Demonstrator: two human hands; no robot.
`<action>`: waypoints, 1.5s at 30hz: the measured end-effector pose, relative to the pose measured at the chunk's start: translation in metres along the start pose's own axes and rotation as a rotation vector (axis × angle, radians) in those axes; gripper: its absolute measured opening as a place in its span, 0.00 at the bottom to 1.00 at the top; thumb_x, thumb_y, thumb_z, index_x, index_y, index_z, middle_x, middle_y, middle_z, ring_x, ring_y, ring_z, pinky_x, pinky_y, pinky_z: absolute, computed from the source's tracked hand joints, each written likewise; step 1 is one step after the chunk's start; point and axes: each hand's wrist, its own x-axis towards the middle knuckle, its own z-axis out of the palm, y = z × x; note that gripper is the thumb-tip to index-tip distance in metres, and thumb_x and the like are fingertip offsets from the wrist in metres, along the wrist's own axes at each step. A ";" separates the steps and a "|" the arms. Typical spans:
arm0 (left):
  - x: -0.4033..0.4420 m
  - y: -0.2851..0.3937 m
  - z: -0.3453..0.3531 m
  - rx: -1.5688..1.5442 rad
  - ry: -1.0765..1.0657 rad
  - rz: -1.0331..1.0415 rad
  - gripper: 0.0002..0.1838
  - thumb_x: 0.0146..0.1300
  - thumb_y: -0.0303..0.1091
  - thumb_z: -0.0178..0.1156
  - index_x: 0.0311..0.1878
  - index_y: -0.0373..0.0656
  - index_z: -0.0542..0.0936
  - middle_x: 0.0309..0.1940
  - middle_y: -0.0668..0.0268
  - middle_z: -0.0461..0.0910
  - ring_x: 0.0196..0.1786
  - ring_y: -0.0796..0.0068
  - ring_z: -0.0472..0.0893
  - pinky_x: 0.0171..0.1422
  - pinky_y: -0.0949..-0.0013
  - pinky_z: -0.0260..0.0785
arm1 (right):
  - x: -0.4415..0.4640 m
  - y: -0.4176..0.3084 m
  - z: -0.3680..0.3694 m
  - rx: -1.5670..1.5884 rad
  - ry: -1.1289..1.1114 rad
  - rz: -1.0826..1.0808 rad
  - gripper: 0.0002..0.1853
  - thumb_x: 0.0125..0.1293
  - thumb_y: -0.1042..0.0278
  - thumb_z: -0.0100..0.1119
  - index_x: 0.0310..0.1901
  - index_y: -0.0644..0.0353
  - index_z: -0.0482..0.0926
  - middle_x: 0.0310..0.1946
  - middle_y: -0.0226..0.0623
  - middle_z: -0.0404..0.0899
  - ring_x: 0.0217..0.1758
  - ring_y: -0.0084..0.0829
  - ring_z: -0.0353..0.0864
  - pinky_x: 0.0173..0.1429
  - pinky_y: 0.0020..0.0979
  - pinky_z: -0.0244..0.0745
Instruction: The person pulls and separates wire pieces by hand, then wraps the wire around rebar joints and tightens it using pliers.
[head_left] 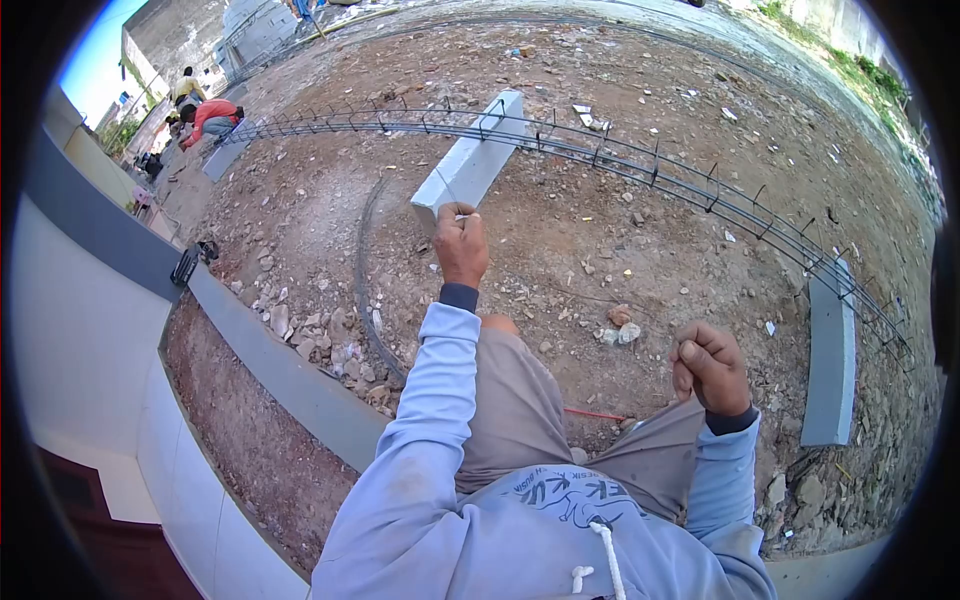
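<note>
My left hand (461,246) is closed in a pinch near the close end of a grey block-like beam (468,168). A thin wire (449,186) seems to rise from its fingertips. My right hand (712,368) is raised above the dirt with its fingers curled and thumb pressed on them; what it holds, if anything, is too small to make out. A long cage of steel reinforcing bars (655,178) with stirrups lies across the beam's far part. Its right end rests over a second grey beam (830,370).
Rubble (330,340) and a bent dark rod (364,250) lie on the ground to the left. A low grey wall edge (275,370) runs beside me, with a black tool (193,262) on it. A person in red (212,118) crouches by the cage's far end, another person (187,88) behind.
</note>
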 end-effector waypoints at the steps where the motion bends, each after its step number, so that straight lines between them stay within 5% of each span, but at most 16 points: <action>1: 0.003 -0.001 0.000 -0.022 0.038 0.008 0.08 0.57 0.31 0.52 0.37 0.37 0.72 0.17 0.61 0.76 0.23 0.66 0.76 0.33 0.62 0.67 | 0.009 -0.001 -0.005 -0.199 0.133 0.055 0.10 0.69 0.69 0.48 0.34 0.65 0.75 0.18 0.30 0.72 0.22 0.20 0.73 0.28 0.24 0.67; 2: 0.004 -0.003 -0.001 -0.047 0.017 0.001 0.08 0.57 0.30 0.52 0.38 0.37 0.73 0.18 0.61 0.76 0.23 0.67 0.76 0.33 0.63 0.67 | 0.017 0.001 -0.010 -0.399 0.265 0.107 0.09 0.68 0.70 0.47 0.34 0.65 0.75 0.18 0.31 0.73 0.22 0.22 0.75 0.28 0.26 0.69; 5: 0.007 0.011 -0.018 -0.075 0.010 0.036 0.08 0.57 0.29 0.51 0.39 0.38 0.73 0.18 0.62 0.76 0.23 0.70 0.76 0.32 0.66 0.67 | 0.033 0.073 -0.026 -1.088 0.147 -0.291 0.07 0.65 0.72 0.49 0.34 0.64 0.76 0.19 0.34 0.74 0.24 0.29 0.77 0.31 0.30 0.71; 9: 0.009 0.005 -0.034 0.045 0.042 0.088 0.07 0.58 0.27 0.50 0.39 0.38 0.74 0.20 0.64 0.76 0.25 0.75 0.76 0.32 0.70 0.67 | 0.023 0.067 0.011 -0.708 -0.529 0.119 0.06 0.64 0.73 0.51 0.36 0.61 0.78 0.21 0.34 0.76 0.26 0.30 0.77 0.33 0.30 0.72; 12: 0.013 -0.012 -0.046 -0.034 0.071 0.052 0.07 0.59 0.27 0.50 0.39 0.38 0.74 0.22 0.64 0.77 0.26 0.77 0.77 0.32 0.71 0.68 | 0.009 0.049 0.015 -0.220 -0.450 0.375 0.07 0.66 0.73 0.50 0.36 0.64 0.78 0.22 0.32 0.76 0.26 0.26 0.76 0.32 0.27 0.71; 17: 0.019 -0.027 -0.052 -0.135 0.147 0.092 0.05 0.61 0.28 0.52 0.39 0.40 0.75 0.21 0.75 0.70 0.24 0.87 0.66 0.27 0.76 0.59 | 0.014 0.038 0.011 -0.068 -0.230 0.118 0.08 0.67 0.70 0.52 0.35 0.66 0.76 0.20 0.33 0.74 0.22 0.22 0.74 0.27 0.24 0.70; 20: 0.028 -0.018 -0.063 0.022 0.162 0.132 0.07 0.59 0.29 0.50 0.37 0.39 0.75 0.27 0.58 0.80 0.29 0.67 0.79 0.38 0.65 0.70 | 0.019 0.041 0.011 -0.028 -0.083 0.097 0.08 0.68 0.71 0.49 0.35 0.65 0.76 0.19 0.30 0.73 0.22 0.21 0.73 0.26 0.22 0.70; 22: 0.031 -0.009 -0.064 0.050 0.183 0.134 0.07 0.58 0.29 0.50 0.37 0.39 0.75 0.26 0.57 0.79 0.29 0.63 0.80 0.38 0.62 0.70 | 0.025 0.042 0.014 0.084 0.028 0.082 0.09 0.68 0.70 0.48 0.34 0.65 0.76 0.19 0.29 0.72 0.21 0.20 0.73 0.25 0.22 0.69; 25: 0.033 -0.019 -0.064 0.072 0.161 0.119 0.07 0.58 0.30 0.50 0.37 0.41 0.76 0.25 0.56 0.79 0.29 0.59 0.80 0.37 0.60 0.70 | 0.038 0.057 0.004 -0.151 0.080 0.148 0.06 0.65 0.72 0.50 0.34 0.65 0.75 0.17 0.32 0.72 0.19 0.25 0.73 0.25 0.26 0.69; 28: 0.023 -0.020 -0.057 0.164 0.159 0.154 0.07 0.58 0.30 0.51 0.39 0.41 0.76 0.21 0.60 0.77 0.24 0.64 0.78 0.32 0.62 0.68 | 0.049 0.069 -0.002 -0.936 0.036 -0.033 0.06 0.60 0.75 0.53 0.38 0.64 0.75 0.24 0.39 0.75 0.29 0.37 0.76 0.37 0.35 0.72; 31: 0.011 -0.017 -0.045 0.275 0.195 0.120 0.08 0.58 0.31 0.51 0.39 0.42 0.76 0.22 0.56 0.78 0.25 0.60 0.79 0.31 0.59 0.69 | 0.055 0.032 0.039 -1.504 0.524 -0.504 0.13 0.55 0.75 0.57 0.43 0.63 0.74 0.36 0.46 0.76 0.43 0.47 0.74 0.52 0.42 0.66; 32: 0.006 -0.014 -0.038 0.285 0.205 0.130 0.08 0.58 0.32 0.51 0.40 0.43 0.76 0.22 0.56 0.79 0.25 0.60 0.80 0.31 0.59 0.69 | 0.061 0.019 0.051 -1.422 0.525 -0.430 0.15 0.55 0.73 0.59 0.45 0.61 0.74 0.44 0.47 0.74 0.51 0.47 0.70 0.60 0.43 0.59; 34: -0.001 -0.008 -0.023 0.290 0.207 0.131 0.08 0.58 0.32 0.51 0.39 0.43 0.76 0.22 0.55 0.79 0.26 0.58 0.80 0.32 0.57 0.69 | 0.078 0.001 0.082 -1.219 0.442 -0.562 0.15 0.56 0.71 0.59 0.46 0.62 0.74 0.43 0.47 0.74 0.49 0.48 0.71 0.58 0.44 0.62; 37: -0.010 0.023 -0.006 0.152 0.169 -0.033 0.08 0.59 0.32 0.52 0.39 0.42 0.76 0.21 0.55 0.79 0.27 0.57 0.80 0.33 0.56 0.69 | 0.114 0.018 0.116 -1.223 0.367 -0.609 0.12 0.56 0.71 0.59 0.43 0.61 0.74 0.38 0.45 0.76 0.44 0.46 0.75 0.50 0.43 0.67; 41: -0.012 0.029 0.001 0.135 0.230 0.121 0.07 0.59 0.31 0.52 0.39 0.41 0.75 0.16 0.59 0.77 0.22 0.61 0.78 0.30 0.58 0.67 | 0.143 0.042 0.125 -1.116 0.315 -0.666 0.07 0.56 0.71 0.59 0.37 0.58 0.75 0.29 0.40 0.76 0.32 0.44 0.77 0.38 0.40 0.70; 45: -0.015 0.040 -0.013 -0.026 0.150 -0.021 0.07 0.60 0.33 0.55 0.38 0.41 0.74 0.17 0.60 0.78 0.21 0.59 0.78 0.30 0.58 0.67 | 0.151 0.027 0.109 -1.195 0.322 -0.800 0.03 0.56 0.73 0.58 0.33 0.56 0.76 0.24 0.38 0.74 0.26 0.43 0.76 0.32 0.40 0.70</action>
